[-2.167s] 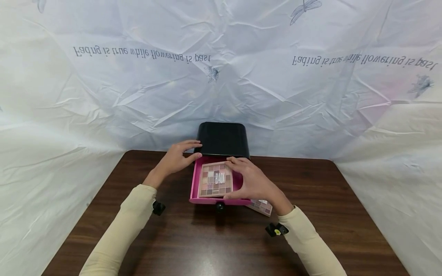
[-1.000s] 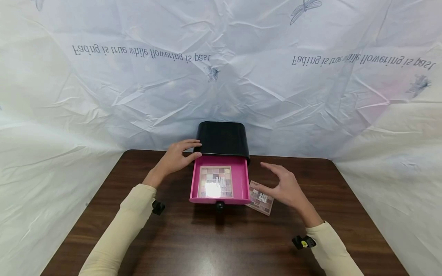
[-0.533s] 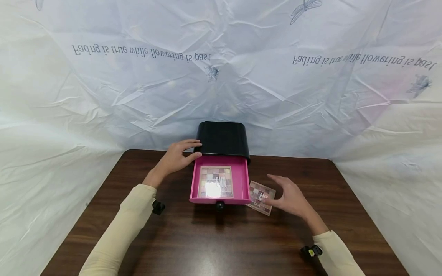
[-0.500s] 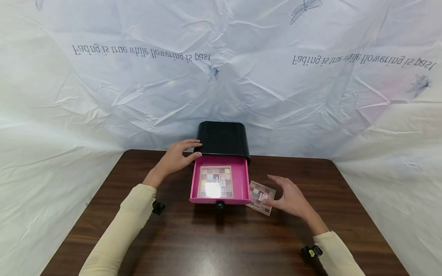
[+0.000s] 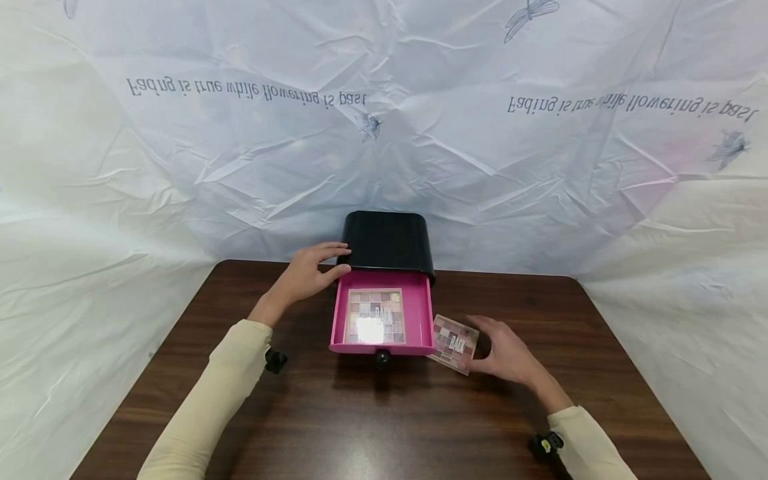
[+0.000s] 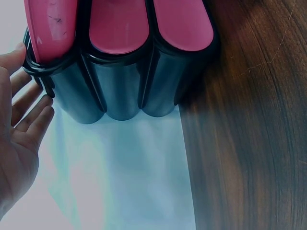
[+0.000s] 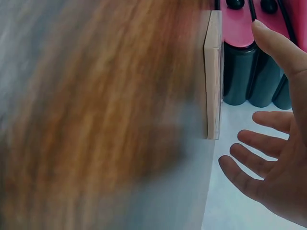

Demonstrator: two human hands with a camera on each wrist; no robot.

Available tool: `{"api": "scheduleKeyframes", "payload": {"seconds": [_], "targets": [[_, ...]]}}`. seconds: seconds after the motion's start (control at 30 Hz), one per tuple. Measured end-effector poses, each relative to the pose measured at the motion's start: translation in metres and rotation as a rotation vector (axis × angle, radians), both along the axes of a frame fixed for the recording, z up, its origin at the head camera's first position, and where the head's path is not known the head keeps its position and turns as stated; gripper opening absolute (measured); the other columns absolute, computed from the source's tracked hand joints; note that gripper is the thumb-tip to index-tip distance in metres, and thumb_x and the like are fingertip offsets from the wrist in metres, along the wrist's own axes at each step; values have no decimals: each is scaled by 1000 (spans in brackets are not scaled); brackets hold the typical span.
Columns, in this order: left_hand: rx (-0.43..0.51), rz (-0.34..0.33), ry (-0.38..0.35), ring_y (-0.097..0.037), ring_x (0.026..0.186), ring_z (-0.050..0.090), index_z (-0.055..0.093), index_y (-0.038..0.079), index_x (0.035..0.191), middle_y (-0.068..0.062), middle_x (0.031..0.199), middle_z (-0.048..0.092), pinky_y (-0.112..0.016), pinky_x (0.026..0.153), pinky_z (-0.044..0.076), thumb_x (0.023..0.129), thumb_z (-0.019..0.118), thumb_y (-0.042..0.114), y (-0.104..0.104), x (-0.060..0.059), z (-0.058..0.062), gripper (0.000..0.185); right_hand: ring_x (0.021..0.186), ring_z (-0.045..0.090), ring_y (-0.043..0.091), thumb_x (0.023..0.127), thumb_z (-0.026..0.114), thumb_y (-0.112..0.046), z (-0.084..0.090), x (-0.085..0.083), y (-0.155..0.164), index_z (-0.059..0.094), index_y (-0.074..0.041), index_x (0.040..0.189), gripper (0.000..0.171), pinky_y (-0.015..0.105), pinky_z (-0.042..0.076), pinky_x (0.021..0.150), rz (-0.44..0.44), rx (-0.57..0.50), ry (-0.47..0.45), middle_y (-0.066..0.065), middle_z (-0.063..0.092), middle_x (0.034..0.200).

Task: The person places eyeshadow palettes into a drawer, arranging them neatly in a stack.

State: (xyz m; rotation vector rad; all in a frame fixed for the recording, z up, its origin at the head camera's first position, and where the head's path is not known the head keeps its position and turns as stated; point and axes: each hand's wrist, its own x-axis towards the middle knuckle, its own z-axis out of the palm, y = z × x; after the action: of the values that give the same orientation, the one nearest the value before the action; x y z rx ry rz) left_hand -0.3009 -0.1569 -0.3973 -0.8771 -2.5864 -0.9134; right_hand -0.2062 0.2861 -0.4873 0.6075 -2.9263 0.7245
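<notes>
A small black cabinet (image 5: 387, 240) stands at the back, its top pink drawer (image 5: 418, 307) pulled out. Inside, towards the left, an eyeshadow palette (image 5: 363, 303) lies flat with glare on its lid. My left hand (image 5: 303, 273) rests against the cabinet's upper left corner, thumb near the front edge and fingers on its top and side. A second eyeshadow palette (image 5: 449, 343), marked BACK, lies slanted on the table to the drawer's right. Around its right side is my right hand (image 5: 507, 350), thumb and fingers spread. In the right wrist view a gap shows between those fingers and the palette (image 7: 213, 81).
The dark wooden table (image 5: 372, 420) runs up to a white printed sheet (image 5: 384, 160) hanging behind and at both sides. A black knob (image 5: 382, 359) sticks out from the drawer front. Lower pink drawers (image 6: 184, 24) are shut in the left wrist view.
My right hand has left the palette in the drawer, which now lies flat, and moved right and down to the palette on the table. My left hand has stayed at the cabinet.
</notes>
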Motion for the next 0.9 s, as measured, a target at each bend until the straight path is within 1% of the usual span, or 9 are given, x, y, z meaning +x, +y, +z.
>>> {"api": "scheduleKeyframes", "payload": {"seconds": [0.1,0.23,0.3,0.43,0.53,0.67,0.9], "targets": [[-3,0,7,-31,134,56,66,13,139,-9,145,59,-53,110,44,99,69,40,0,0,0,48,131,54,42,75,86,-58,-4,-2,2,49,0,149,102,62,47,102,28,5,-7,22,55,145],[0,0,7,-31,133,56,66,13,139,-9,145,59,-53,110,45,99,68,40,0,-1,0,48,122,61,34,73,86,-61,-7,-3,3,48,4,149,107,56,52,98,48,4,-32,21,59,140],[4,0,5,-31,134,56,66,13,139,-9,145,59,-53,110,44,99,68,40,0,-1,0,48,117,63,29,73,85,-63,-8,-3,2,47,6,148,108,53,53,96,47,4,-54,20,61,137],[9,1,2,-31,134,56,66,14,139,-8,145,59,-53,110,44,99,68,41,0,-1,-1,48,115,62,27,73,84,-65,-9,-3,1,46,8,148,112,53,53,96,35,22,-95,21,62,135],[11,-1,1,-31,133,56,65,14,139,-8,146,59,-53,109,45,99,68,41,1,0,-1,49,119,61,28,73,84,-65,-9,-3,1,45,8,149,112,53,52,98,26,35,-113,21,60,137],[14,-2,2,-31,133,56,66,14,139,-8,145,59,-53,109,45,99,68,41,1,-1,-2,49,123,60,31,74,86,-62,-11,-4,-2,46,7,148,109,54,52,100,33,48,-106,22,59,140],[18,-3,-1,-31,134,56,65,14,139,-9,146,59,-53,110,45,99,67,43,-1,-1,-2,50,135,46,44,68,86,-67,-8,-1,-7,47,0,151,113,64,45,103,-28,147,-146,23,50,150]]}}
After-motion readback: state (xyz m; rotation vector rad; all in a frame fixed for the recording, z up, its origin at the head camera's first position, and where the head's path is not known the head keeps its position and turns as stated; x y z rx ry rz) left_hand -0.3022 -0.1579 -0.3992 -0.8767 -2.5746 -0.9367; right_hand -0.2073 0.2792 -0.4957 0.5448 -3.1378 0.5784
